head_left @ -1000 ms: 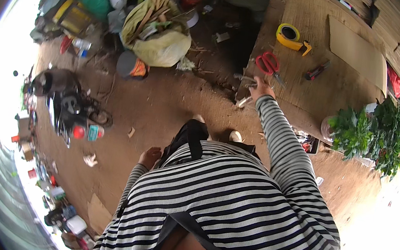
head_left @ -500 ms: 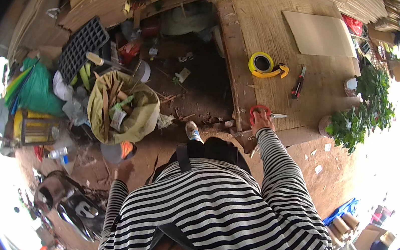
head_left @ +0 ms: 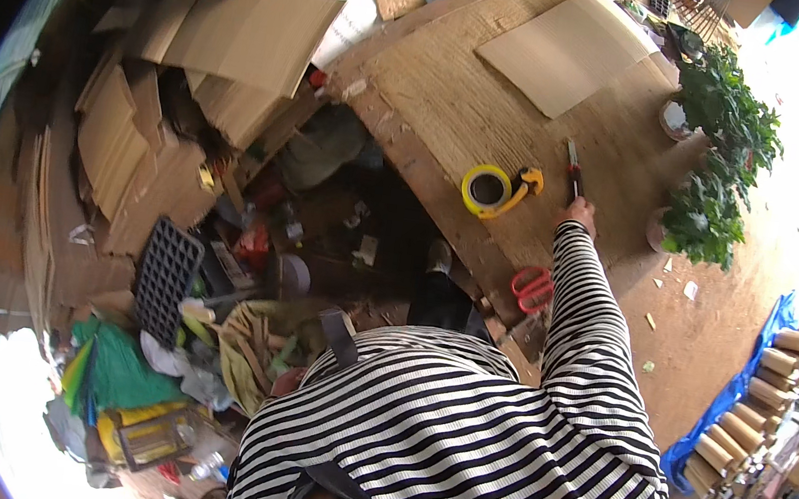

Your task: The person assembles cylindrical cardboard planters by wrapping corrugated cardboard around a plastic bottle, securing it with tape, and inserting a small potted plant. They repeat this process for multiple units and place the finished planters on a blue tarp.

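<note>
The slim red-and-black utility knife (head_left: 573,169) lies on the brown wooden table (head_left: 422,81), its long axis running away from the person and slightly left, with its near end at the right hand (head_left: 578,215). Whether those fingers are closed round the handle I cannot tell; the left hand (head_left: 286,381), mostly hidden beside the striped torso, is well apart from it.

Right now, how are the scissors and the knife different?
The scissors have red loop handles; the knife has one straight handle. The scissors lie near the edge of the table, the knife farther in. The right hand is at the knife's handle; no hand touches the scissors. Both are on the table.
</note>
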The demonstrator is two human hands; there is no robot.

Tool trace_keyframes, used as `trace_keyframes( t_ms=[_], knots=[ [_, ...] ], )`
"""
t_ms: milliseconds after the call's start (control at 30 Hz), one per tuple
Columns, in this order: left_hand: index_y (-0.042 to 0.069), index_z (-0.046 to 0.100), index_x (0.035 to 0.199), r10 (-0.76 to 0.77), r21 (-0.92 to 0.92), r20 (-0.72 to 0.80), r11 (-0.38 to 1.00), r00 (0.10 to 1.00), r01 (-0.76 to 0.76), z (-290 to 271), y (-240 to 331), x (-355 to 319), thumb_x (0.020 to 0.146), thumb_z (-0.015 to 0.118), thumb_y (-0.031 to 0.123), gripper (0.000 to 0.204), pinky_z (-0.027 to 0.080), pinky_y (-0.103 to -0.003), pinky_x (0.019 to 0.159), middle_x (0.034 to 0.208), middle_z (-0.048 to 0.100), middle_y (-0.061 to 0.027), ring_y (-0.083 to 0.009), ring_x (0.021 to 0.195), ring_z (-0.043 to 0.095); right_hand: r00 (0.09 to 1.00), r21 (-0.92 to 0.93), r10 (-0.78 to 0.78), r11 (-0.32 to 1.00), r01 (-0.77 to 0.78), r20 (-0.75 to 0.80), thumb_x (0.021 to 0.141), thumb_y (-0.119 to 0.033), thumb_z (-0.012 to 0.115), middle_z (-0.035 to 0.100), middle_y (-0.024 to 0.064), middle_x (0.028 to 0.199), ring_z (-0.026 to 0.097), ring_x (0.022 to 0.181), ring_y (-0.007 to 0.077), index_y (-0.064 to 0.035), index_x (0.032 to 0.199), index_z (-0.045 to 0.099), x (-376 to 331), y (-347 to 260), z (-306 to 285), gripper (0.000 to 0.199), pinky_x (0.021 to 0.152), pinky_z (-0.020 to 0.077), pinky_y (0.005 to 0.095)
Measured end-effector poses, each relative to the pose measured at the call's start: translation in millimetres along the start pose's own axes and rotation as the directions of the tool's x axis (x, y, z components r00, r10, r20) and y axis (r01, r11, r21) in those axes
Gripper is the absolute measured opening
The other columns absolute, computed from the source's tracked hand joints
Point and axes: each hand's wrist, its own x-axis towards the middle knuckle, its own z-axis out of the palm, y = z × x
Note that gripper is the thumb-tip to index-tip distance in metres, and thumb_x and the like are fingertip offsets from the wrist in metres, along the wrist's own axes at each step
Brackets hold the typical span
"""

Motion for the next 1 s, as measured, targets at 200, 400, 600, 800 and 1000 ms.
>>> trace_keyframes(
  t_ms=[200, 400, 600, 800, 1000],
  knots=[
    [0.007, 0.065, 0.121, -0.075, 0.150, -0.028, 0.986, 0.997, 0.079, -107, 72, 88, 0.095, 0.061, 0.027, 0.033, 0.052, -0.037, 0.087, 0.108, 0.071, -0.0117, -0.0280, 0.099, 0.067, 0.997, 0.069, 0.083, 0.994, -0.084, 0.005, 0.088, -0.033, 0.065, 0.060, 0.0162, 0.123, 0.062, 0.113, 0.0363, -0.0131, 0.121, 0.057, 59, 1, 17, 0.039, 0.093, 0.0522, 0.0489],
    [0.000, 0.065, 0.120, -0.094, -0.444, -0.240, 0.896, 0.966, -0.023, -193, 130, 167, 0.094, 0.065, 0.022, 0.034, 0.054, -0.033, 0.080, 0.100, 0.072, -0.0115, -0.0209, 0.087, 0.068, 0.932, 0.046, 0.338, 0.937, -0.346, 0.129, 0.090, -0.032, 0.063, 0.059, 0.0206, 0.127, 0.062, 0.113, 0.0368, -0.0109, 0.124, 0.055, 35, 42, -10, 0.041, 0.094, 0.0515, 0.0499],
    [0.006, 0.068, 0.116, 0.053, 0.157, -0.015, 0.986, 0.998, -0.050, -204, 197, 254, 0.086, 0.072, 0.023, 0.035, 0.054, -0.033, 0.090, 0.105, 0.073, -0.0121, -0.0215, 0.098, 0.070, 0.940, 0.309, -0.051, 0.949, -0.059, 0.338, 0.079, -0.063, 0.068, 0.063, 0.0272, 0.123, 0.059, 0.118, 0.0400, 0.0005, 0.130, 0.057, -3, 16, 74, 0.083, 0.100, 0.0476, 0.0460],
    [0.007, 0.066, 0.118, 0.363, 0.403, 0.187, 0.819, 0.913, -0.408, -246, 334, 326, 0.087, 0.070, 0.027, 0.037, 0.053, -0.039, 0.093, 0.112, 0.069, -0.0160, -0.0291, 0.105, 0.067, 0.926, 0.476, 0.113, 0.832, -0.286, 0.359, 0.073, -0.052, 0.080, 0.060, 0.0311, 0.126, 0.060, 0.118, 0.0416, 0.0048, 0.142, 0.029, -39, -79, 80, 0.103, 0.100, 0.0469, 0.0454],
    [0.006, 0.065, 0.120, 0.424, 0.419, 0.338, 0.732, 0.840, -0.537, -256, 408, 401, 0.088, 0.069, 0.026, 0.038, 0.052, -0.039, 0.095, 0.114, 0.068, -0.0167, -0.0304, 0.108, 0.065, 0.938, 0.260, 0.173, 0.931, -0.255, 0.300, 0.080, -0.034, 0.071, 0.066, 0.0288, 0.114, 0.065, 0.108, 0.0405, -0.0014, 0.136, 0.037, -54, -77, 26, 0.073, 0.094, 0.0516, 0.0467]
  ],
)
